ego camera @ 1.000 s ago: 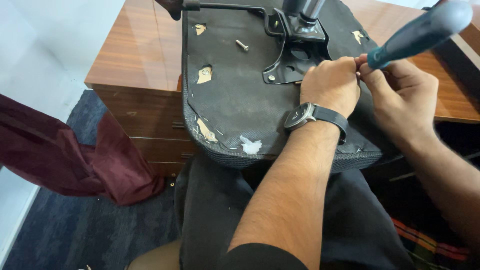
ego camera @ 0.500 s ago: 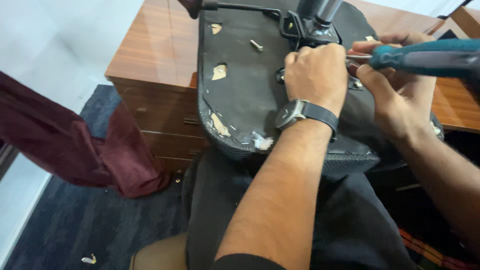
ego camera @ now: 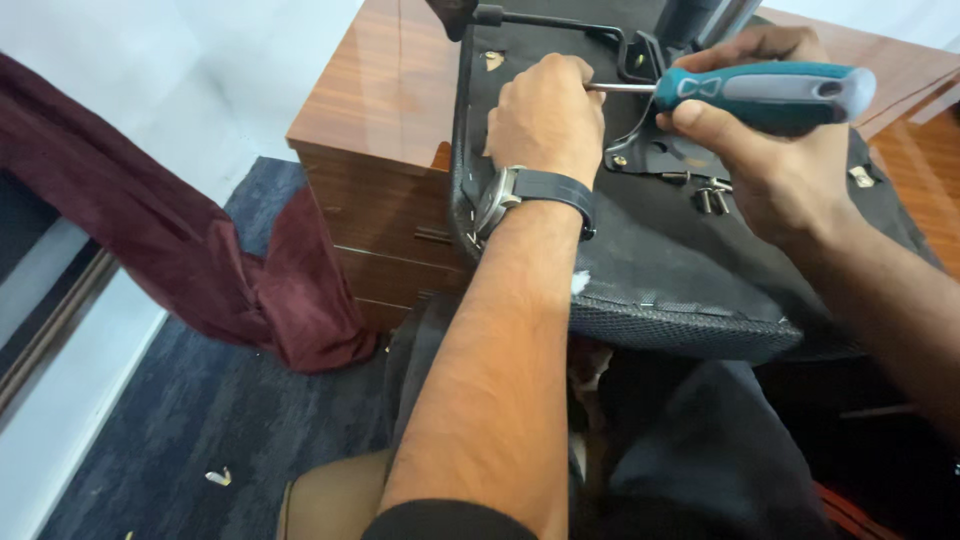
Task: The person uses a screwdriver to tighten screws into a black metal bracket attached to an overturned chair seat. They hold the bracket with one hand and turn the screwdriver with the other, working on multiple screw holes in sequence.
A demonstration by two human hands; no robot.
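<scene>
An upturned black chair seat (ego camera: pixel 680 260) rests against my lap and a wooden cabinet. My right hand (ego camera: pixel 760 170) grips a screwdriver (ego camera: pixel 770 92) with a teal and grey handle, lying almost level. Its metal shaft points left into my left hand (ego camera: pixel 545 115), which is closed around the shaft's tip over the seat's underside. A black wristwatch (ego camera: pixel 530 195) is on my left wrist. A black metal bracket (ego camera: pixel 665 155) sits under the screwdriver, with loose screws (ego camera: pixel 710 195) beside it. The screwdriver's tip is hidden by my left hand.
A wooden cabinet (ego camera: pixel 385 110) with drawers stands behind the seat. A dark red cloth (ego camera: pixel 210 270) hangs down to the blue carpet (ego camera: pixel 180 420) at the left. Small scraps (ego camera: pixel 218 477) lie on the carpet. The chair's post (ego camera: pixel 700 20) rises at the top.
The view has shifted, so the seat and hands sit further right and higher. The screwdriver has swung from pointing up-right to lying level, and my left hand has moved up the seat onto its shaft.
</scene>
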